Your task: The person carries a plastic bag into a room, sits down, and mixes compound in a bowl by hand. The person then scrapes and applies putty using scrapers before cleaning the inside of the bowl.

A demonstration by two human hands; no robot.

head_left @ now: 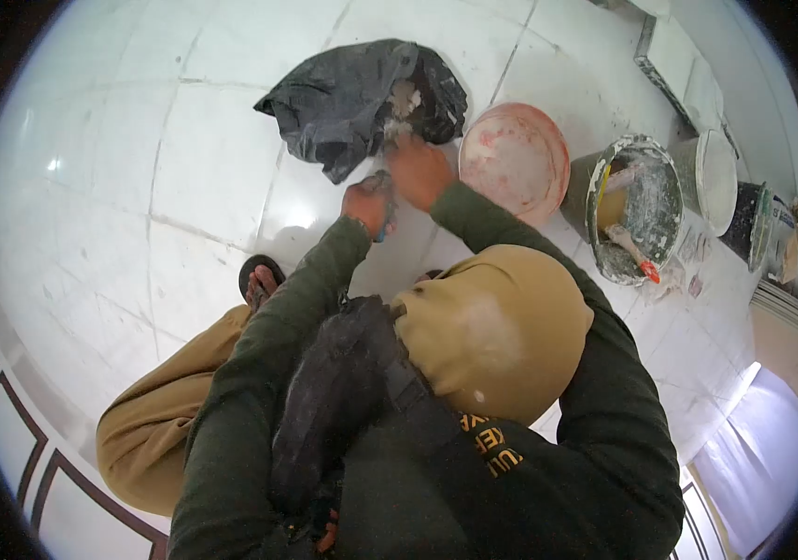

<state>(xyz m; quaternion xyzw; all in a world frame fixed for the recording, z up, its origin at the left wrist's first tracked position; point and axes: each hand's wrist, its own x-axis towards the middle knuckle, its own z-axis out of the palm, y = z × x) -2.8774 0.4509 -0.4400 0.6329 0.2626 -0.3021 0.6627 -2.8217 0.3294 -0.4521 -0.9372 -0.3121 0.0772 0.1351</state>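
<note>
A black plastic bag (329,105) lies crumpled on the floor in front of me, its mouth turned to the right. Pale, lumpy powdery material (405,99) shows at that mouth. My right hand (420,172) is at the near edge of the opening, fingers curled toward the powder; their tips are hidden. Just below the bag, my left hand (368,205) is closed beside the right one. Something dark shows at its fingers and a bit of blue under it, too small to name.
Right of the bag stands a round pinkish, stained bucket (516,159). Beyond it, a plaster-smeared bucket (637,210) holds tools, one with a red tip. More containers (716,182) line the right side. My sandalled foot (261,280) is on the white tiled floor (203,140).
</note>
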